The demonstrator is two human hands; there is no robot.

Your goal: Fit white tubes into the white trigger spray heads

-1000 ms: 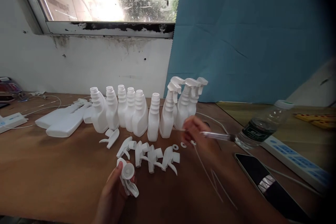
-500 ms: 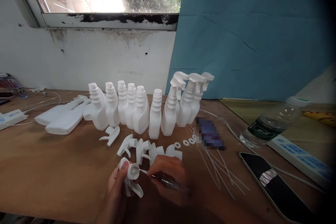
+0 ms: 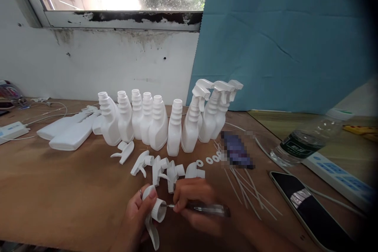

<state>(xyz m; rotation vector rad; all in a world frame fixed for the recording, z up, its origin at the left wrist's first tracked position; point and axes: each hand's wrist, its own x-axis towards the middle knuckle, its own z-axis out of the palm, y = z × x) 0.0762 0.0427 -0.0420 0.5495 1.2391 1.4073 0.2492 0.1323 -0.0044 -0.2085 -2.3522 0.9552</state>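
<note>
**Partly topped, partly open**

On the brown tabletop (image 3: 73, 189), white bottles are found in differing states, and the work is judged to be only partway along. At the right of the row, topped bottles (image 3: 189, 130) are seen; four fitted tops can be made out, some partly hidden. Beside them, six open bottles (image 3: 158, 126) are left upright with bare necks. Farther left, lying bottles (image 3: 69, 136) are seen, also not brought into the row.

One spray head (image 3: 155, 208) is gripped by the left hand (image 3: 134, 214), thumb and fingers closed on it, cap opening turned rightward. A slim tool (image 3: 211, 209) is clasped in the closed right hand (image 3: 195, 201), its tip held at the opening; whether it is inside cannot be told.

Five loose spray heads (image 3: 156, 171) are left before the bottles, unfitted. Thin tubes (image 3: 242, 193) and small rings (image 3: 209, 160) are likewise left loose at the right.
</note>
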